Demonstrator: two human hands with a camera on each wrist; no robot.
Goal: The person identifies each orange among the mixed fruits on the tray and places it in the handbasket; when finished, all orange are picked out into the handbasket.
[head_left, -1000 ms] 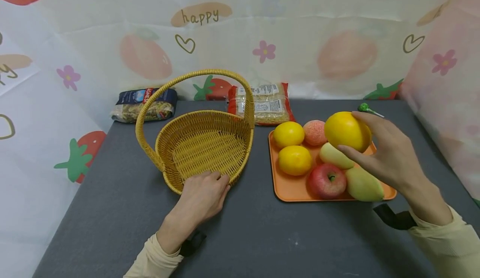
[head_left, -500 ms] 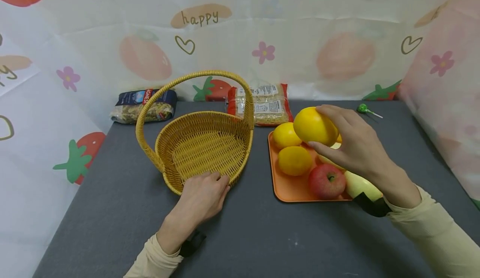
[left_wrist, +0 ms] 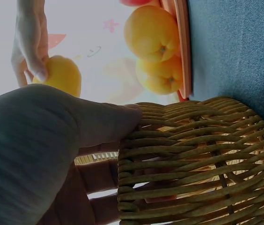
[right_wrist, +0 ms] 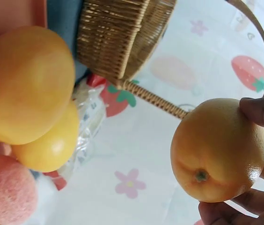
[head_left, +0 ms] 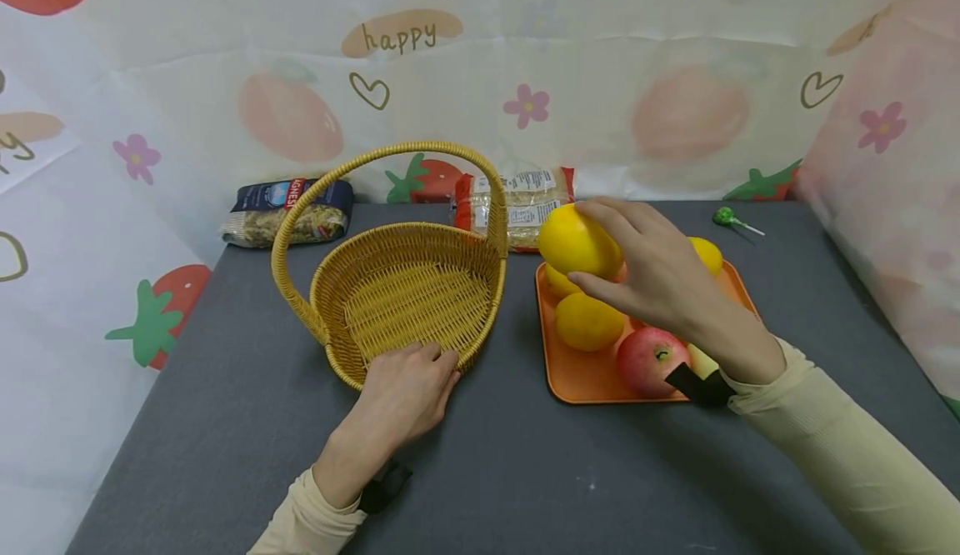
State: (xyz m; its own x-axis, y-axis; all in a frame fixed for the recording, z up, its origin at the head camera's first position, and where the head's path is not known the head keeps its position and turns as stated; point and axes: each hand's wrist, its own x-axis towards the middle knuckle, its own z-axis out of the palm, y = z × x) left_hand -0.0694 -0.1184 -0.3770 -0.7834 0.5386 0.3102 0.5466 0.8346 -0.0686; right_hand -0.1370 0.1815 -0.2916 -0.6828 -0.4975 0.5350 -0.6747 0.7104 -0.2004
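Note:
My left hand point(head_left: 405, 392) grips the near rim of a yellow wicker basket point(head_left: 408, 245), thumb outside and fingers inside, as the left wrist view shows. The basket's tall handle arches over it and nothing lies inside. My right hand point(head_left: 656, 267) holds a yellow-orange orange point(head_left: 576, 241) between thumb and fingers, raised above the back left of an orange tray point(head_left: 570, 380). In the right wrist view the held orange point(right_wrist: 218, 150) shows its stem end. On the tray sit more oranges point(head_left: 588, 322), a red apple point(head_left: 648, 362) and a pink, rough-skinned peach point(right_wrist: 9, 187), partly hidden by my right hand.
A blue pasta bag point(head_left: 288, 212) lies at the back left. Behind the basket and tray lies a clear packet with red ends point(head_left: 532, 205). A green lollipop point(head_left: 726, 217) is at the back right. A patterned cloth point(head_left: 442, 105) hangs behind the dark table point(head_left: 510, 472).
My right hand has carried the orange leftward across the tray, from its right half to above its back left corner. My left hand and the basket have stayed put.

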